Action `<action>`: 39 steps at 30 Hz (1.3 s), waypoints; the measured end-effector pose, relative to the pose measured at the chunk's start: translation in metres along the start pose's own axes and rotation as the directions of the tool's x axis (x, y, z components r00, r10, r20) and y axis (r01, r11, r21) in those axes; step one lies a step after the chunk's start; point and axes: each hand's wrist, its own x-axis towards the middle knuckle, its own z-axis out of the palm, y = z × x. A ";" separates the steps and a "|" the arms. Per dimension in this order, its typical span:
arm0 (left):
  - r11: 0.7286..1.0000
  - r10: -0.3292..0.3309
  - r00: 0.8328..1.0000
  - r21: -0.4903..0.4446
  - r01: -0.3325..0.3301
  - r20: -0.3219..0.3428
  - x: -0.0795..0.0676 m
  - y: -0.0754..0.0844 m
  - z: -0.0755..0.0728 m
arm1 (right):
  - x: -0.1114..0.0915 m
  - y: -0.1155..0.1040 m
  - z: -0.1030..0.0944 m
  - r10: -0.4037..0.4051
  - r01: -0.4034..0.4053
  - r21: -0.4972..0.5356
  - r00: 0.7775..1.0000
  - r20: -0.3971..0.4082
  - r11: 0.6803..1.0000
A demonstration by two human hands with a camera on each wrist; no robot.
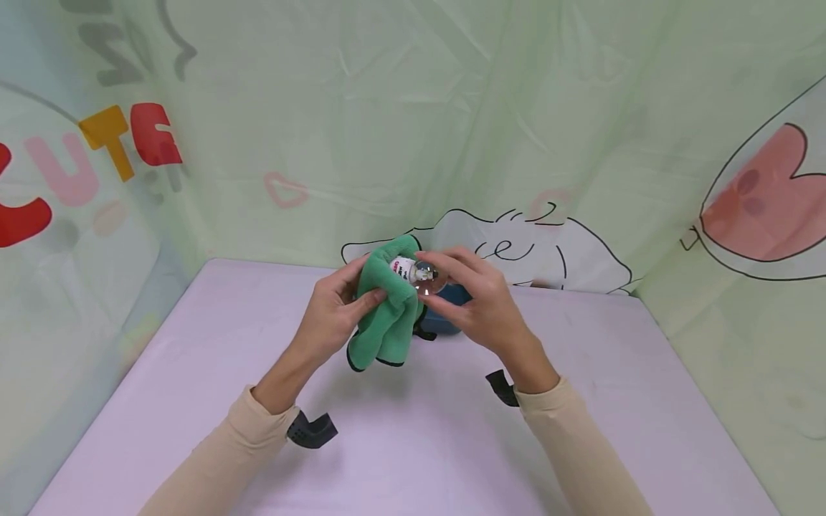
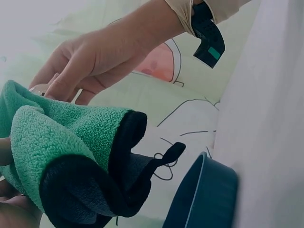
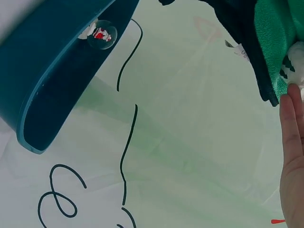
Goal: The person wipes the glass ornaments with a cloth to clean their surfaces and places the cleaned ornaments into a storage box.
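Observation:
A small snow globe (image 1: pixel 429 278) with a clear ball and a white lettered base is held up over the table between both hands. My left hand (image 1: pixel 329 308) grips a green towel (image 1: pixel 383 333) with black edging, which wraps around the base and hangs down in folds. From the other side, the thumb and fingers of my right hand (image 1: pixel 480 297) pinch the clear ball. In the left wrist view the towel (image 2: pixel 66 128) hides most of the globe. At the right wrist view's edge, the white base (image 3: pixel 297 61) shows beside the towel.
Behind the hands a blue bin (image 1: pixel 442 319) stands on the lilac-covered table (image 1: pixel 258 373). Another snow globe (image 3: pixel 102 35) is at the bin's opening in the right wrist view. Printed curtains (image 1: pixel 387 129) enclose the table at the back and sides.

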 end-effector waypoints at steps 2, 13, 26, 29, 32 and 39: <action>1.000 -0.005 1.000 0.008 0.005 -0.003 0.000 -0.001 0.000 | 0.000 0.000 0.001 -0.007 0.007 -0.013 1.000 -0.001 1.000; 1.000 0.005 1.000 0.023 -0.005 0.030 -0.001 -0.004 -0.004 | 0.000 0.000 0.001 0.011 -0.011 -0.058 1.000 0.004 0.998; 0.999 -0.051 0.996 0.022 0.050 0.071 -0.004 -0.005 -0.008 | -0.003 0.003 -0.004 0.079 -0.080 0.012 0.995 0.056 0.997; 0.996 -0.087 0.992 0.024 0.086 0.091 -0.006 -0.006 -0.010 | -0.003 0.004 -0.007 0.119 -0.121 0.013 0.990 0.079 0.993; 0.993 -0.116 0.987 0.028 0.114 0.111 -0.007 -0.008 -0.012 | -0.003 0.006 -0.010 0.131 -0.133 0.014 0.986 0.100 0.991; 0.985 -0.167 0.973 0.075 0.157 0.160 -0.011 -0.010 -0.016 | -0.004 0.014 -0.015 0.174 -0.182 0.045 0.974 0.147 0.982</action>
